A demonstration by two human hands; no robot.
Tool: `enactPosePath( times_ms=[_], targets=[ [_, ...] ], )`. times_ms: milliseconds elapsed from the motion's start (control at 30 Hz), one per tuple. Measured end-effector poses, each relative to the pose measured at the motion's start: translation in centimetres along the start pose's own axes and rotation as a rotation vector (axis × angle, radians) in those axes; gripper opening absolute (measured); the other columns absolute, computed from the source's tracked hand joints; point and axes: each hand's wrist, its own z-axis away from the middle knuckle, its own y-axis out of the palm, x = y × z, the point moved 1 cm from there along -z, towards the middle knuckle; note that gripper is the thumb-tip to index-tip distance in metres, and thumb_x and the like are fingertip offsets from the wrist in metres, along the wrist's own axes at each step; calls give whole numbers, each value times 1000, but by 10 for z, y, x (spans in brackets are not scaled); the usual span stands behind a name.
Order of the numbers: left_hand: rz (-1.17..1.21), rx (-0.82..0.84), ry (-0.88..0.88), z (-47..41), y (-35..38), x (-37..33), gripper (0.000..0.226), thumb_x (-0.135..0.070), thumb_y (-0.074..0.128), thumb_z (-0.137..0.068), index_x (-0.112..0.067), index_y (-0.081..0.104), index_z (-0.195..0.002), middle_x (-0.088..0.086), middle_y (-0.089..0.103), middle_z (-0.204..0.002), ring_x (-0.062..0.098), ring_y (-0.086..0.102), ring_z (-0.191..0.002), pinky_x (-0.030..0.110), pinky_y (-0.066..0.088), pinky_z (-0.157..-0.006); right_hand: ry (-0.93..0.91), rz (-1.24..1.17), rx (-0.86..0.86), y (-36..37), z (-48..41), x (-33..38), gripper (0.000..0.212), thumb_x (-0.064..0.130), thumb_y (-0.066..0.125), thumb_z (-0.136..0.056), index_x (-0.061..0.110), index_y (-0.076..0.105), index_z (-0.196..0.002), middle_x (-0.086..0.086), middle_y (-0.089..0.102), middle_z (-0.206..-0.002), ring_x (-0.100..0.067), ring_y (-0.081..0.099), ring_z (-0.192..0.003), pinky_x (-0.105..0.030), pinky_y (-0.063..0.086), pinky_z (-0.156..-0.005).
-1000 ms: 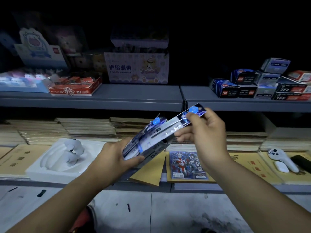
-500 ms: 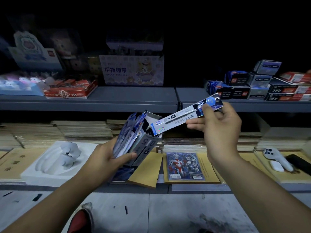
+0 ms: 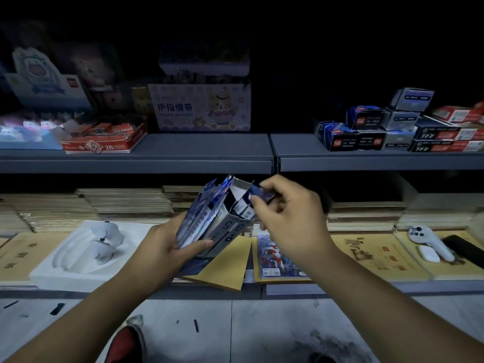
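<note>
My left hand [image 3: 167, 244] grips an open grey-and-blue carton [image 3: 227, 229] marked 0.5, together with a fan of several slim blue refill packs [image 3: 199, 218] held against its side. My right hand [image 3: 290, 221] pinches the top end of one slim blue pack [image 3: 259, 196] that stands mostly inside the carton's open mouth. Both hands hover above the lower shelf, in front of a tilted yellow envelope [image 3: 227, 265].
A white foam tray [image 3: 78, 258] with white controllers lies at lower left. A cartoon-hero notebook [image 3: 275, 255] and yellow booklets cover the lower shelf. A white controller [image 3: 429, 239] lies at right. The upper grey shelf [image 3: 209, 153] carries a finger-bandage box [image 3: 201, 108] and stacked small boxes [image 3: 387, 129].
My right hand carried the single slim pack from out at the upper right back to the carton, and the pack now stands inside its mouth. The left hand tipped the carton more upright.
</note>
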Motion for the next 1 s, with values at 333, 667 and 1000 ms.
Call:
enactPosePath(
  times_ms=[333,667,1000],
  targets=[
    [-119,44,38,1,0,0,30,-39,77,-85,-52,53,-97,-27,71,-88,-12,61,-90,6,43,-68,86,76,173,13,0,-4,19,21,66,-97,13,74,-82,9,57,-66,-4,51,-55,-14,33,-54],
    [-126,58,71,2,2,-4,30,-34,77,-87,-51,53,-93,-23,68,-85,-8,61,-89,9,45,-67,163,92,204,5,1,-2,8,15,61,-101,16,70,-101,-8,69,-69,-13,62,-41,-25,51,-44],
    [-158,75,125,3,1,-1,38,-38,76,-87,-65,51,-97,-26,70,-92,-4,62,-91,12,47,-71,263,44,359,2,0,4,11,6,57,-100,3,67,-97,-26,68,-70,-15,63,-37,-22,42,-37]
  ],
)
